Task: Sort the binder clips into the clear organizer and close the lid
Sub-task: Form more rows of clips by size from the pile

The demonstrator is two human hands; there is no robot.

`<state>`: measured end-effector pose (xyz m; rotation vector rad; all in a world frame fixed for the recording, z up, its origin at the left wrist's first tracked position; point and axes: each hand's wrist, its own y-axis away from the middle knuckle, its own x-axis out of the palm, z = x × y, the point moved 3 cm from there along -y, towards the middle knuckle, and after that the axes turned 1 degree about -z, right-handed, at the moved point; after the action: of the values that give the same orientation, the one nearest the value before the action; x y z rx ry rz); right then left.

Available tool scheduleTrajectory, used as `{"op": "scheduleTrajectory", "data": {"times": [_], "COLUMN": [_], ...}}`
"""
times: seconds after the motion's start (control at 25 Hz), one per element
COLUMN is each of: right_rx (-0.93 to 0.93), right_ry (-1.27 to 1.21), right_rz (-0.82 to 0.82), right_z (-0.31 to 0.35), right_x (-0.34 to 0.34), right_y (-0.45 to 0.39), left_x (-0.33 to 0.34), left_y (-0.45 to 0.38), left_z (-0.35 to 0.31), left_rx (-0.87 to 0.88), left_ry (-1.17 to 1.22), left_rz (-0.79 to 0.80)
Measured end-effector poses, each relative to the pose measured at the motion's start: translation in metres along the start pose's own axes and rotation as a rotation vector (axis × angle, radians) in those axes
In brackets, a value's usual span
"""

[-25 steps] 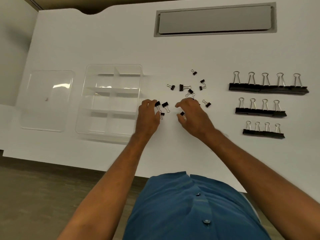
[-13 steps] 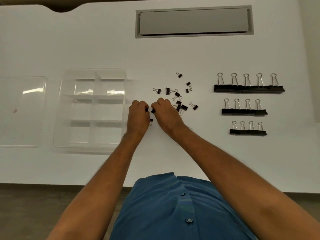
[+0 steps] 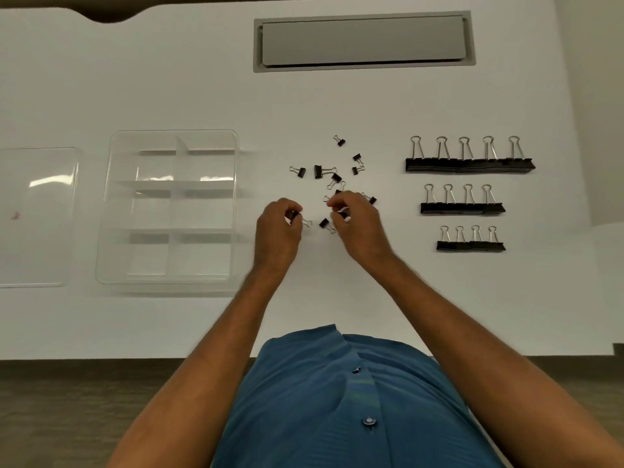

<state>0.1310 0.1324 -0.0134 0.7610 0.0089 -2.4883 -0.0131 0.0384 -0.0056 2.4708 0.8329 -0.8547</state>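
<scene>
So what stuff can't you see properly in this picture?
Head view only:
- How many small clips the left hand holds: curled fingers cover all but one wire handle.
- What the right hand pinches: fingers hide most of it.
- The clips under the right hand: covered by it.
- The clear lid: its left side is cut off by the picture's edge.
- The organizer: its clear dividers are hard to trace.

Office workstation: white desk with a recessed grey cable-access flap, wood-look floor below, and black binder clips set in sized rows.
</scene>
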Motion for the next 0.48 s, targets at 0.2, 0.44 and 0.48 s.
{"op": "scheduleTrajectory", "data": {"times": [0.2,0.44,0.48], "right_rx": [0.283,0.489,0.507], "right_ry": [-0.071,-0.024,-0.021], "right_rz": [-0.136,-0.243,-0.253], "right_z": [-0.054,-0.119,-0.127], "right_x": [-0.079,-0.142,-0.146], "right_y": [0.063,0.116,0.12], "left_x": [0.046,0.116,0.127], "left_y": [0.046,0.101,0.106], "left_z": [-0.018,-0.054,-0.059], "left_rx": [-0.329,-0.43,-0.428], "left_ry": [0.344,0.514,0.506], "left_rz": [0.226,0.406,0.425]}}
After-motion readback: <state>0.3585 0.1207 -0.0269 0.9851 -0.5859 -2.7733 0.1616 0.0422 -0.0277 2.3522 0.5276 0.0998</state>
